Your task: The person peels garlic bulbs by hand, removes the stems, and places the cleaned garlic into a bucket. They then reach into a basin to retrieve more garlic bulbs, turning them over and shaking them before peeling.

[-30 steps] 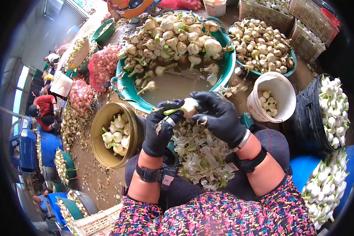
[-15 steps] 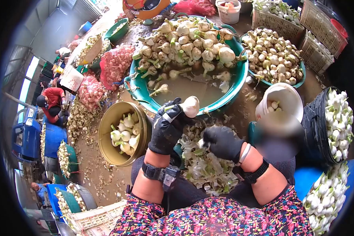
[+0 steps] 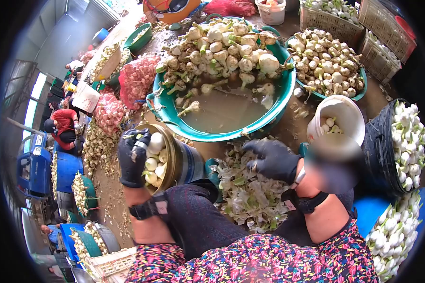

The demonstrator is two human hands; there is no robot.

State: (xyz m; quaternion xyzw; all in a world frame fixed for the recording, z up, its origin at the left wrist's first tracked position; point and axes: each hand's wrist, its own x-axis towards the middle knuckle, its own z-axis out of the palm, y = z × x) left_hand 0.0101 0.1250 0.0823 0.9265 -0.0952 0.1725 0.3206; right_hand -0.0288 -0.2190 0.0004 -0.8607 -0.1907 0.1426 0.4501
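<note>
My left hand [image 3: 134,158], in a black glove with a pale band on one finger, is over the left rim of a yellowish bucket [image 3: 172,153]. Its fingers are curled, and a cleaned white garlic bulb [image 3: 156,141] shows at their right side, seemingly in their grip. More trimmed bulbs lie inside the bucket. My right hand [image 3: 274,160], also black-gloved, hovers above a heap of garlic peelings [image 3: 250,203] between my knees. Its fingers are apart, with a small pale patch at the thumb side.
Ahead stands a green tub [image 3: 290,89] with murky water and untrimmed bulbs. To its right are a basin of bulbs [image 3: 328,66], a white bucket [image 3: 323,118] and a black bucket [image 3: 380,146]. Red net sacks [image 3: 139,78] and a person in red [image 3: 66,125] are at left.
My left hand has moved left and down with the garlic bulb, from before the green tub to the yellowish bucket. My right hand has shifted slightly right and its fingers have spread.
</note>
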